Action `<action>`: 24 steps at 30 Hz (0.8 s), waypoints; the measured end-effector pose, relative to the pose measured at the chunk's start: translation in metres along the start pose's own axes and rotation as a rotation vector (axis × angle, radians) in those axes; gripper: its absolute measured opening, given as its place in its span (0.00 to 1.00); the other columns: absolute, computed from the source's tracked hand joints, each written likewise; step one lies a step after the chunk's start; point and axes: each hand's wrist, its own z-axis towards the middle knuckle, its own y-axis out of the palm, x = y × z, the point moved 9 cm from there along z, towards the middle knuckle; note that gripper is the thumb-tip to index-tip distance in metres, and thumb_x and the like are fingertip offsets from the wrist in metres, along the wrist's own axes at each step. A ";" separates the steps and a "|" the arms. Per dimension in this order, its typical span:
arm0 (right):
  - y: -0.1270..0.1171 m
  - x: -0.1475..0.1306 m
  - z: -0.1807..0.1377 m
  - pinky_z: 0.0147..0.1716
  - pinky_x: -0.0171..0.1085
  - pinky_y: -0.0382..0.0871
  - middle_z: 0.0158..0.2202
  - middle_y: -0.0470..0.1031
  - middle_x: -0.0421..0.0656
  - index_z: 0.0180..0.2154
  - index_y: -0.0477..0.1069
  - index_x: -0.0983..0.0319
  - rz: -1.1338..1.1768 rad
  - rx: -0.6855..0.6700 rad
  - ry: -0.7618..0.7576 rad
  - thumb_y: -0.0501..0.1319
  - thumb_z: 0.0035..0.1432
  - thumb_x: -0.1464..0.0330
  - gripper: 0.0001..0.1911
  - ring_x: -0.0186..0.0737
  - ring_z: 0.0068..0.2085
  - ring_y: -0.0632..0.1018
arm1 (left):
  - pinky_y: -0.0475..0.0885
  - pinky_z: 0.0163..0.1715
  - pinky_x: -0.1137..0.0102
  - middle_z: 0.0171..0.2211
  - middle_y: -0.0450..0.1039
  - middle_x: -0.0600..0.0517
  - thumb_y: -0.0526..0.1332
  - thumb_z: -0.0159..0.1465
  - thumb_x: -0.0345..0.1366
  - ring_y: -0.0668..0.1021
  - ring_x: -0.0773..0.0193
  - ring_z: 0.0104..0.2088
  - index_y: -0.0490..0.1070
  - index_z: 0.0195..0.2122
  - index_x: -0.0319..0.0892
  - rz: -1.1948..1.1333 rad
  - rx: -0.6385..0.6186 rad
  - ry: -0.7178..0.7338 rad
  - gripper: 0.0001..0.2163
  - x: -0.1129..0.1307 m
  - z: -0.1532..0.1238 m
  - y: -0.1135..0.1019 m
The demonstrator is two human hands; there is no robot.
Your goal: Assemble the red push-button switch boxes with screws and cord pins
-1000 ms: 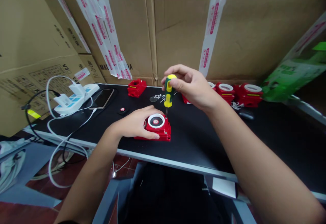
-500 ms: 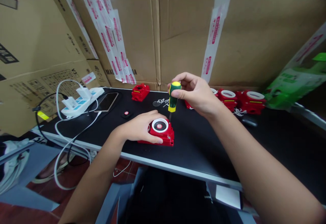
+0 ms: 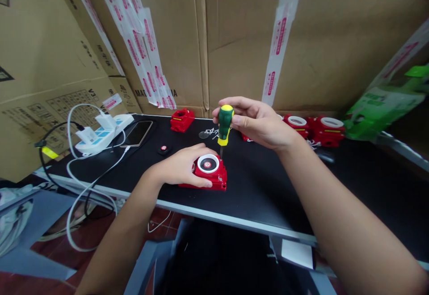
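Overlapping red housing (image 3: pixel 217 178), left hand (image 3: pixel 184 166), screwdriver (image 3: pixel 225 124) tip unclear

Housing (image 3: pixel 218 180) on table (image 3: pixel 264 192); cardboard (image 3: pixel 243 40) behind

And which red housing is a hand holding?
The front red housing, held by the left hand, with the screwdriver at its corner; the others stand farther back.

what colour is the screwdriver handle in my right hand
The screwdriver handle is dark green and yellow, best seen in the head view.
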 end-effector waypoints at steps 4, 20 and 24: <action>-0.003 -0.002 0.002 0.57 0.44 0.80 0.51 0.87 0.45 0.54 0.82 0.58 -0.069 0.033 -0.027 0.79 0.60 0.63 0.22 0.43 0.53 0.85 | 0.79 0.57 0.55 0.52 0.75 0.48 0.79 0.58 0.52 0.81 0.51 0.53 0.75 0.61 0.50 0.003 0.002 0.010 0.32 0.003 0.000 0.000; 0.000 -0.018 -0.001 0.36 0.39 0.74 0.36 0.76 0.38 0.40 0.78 0.57 -0.424 0.373 -0.207 0.84 0.47 0.56 0.24 0.38 0.35 0.73 | 0.78 0.59 0.54 0.54 0.74 0.47 0.79 0.59 0.52 0.81 0.50 0.54 0.74 0.61 0.48 0.040 -0.005 0.015 0.32 0.004 0.001 -0.001; 0.000 -0.014 0.002 0.40 0.38 0.76 0.38 0.77 0.38 0.41 0.79 0.58 -0.355 0.243 -0.156 0.85 0.47 0.58 0.24 0.37 0.38 0.76 | 0.77 0.59 0.54 0.54 0.75 0.47 0.79 0.59 0.52 0.81 0.49 0.55 0.75 0.60 0.48 0.034 -0.006 0.024 0.32 0.006 0.001 -0.001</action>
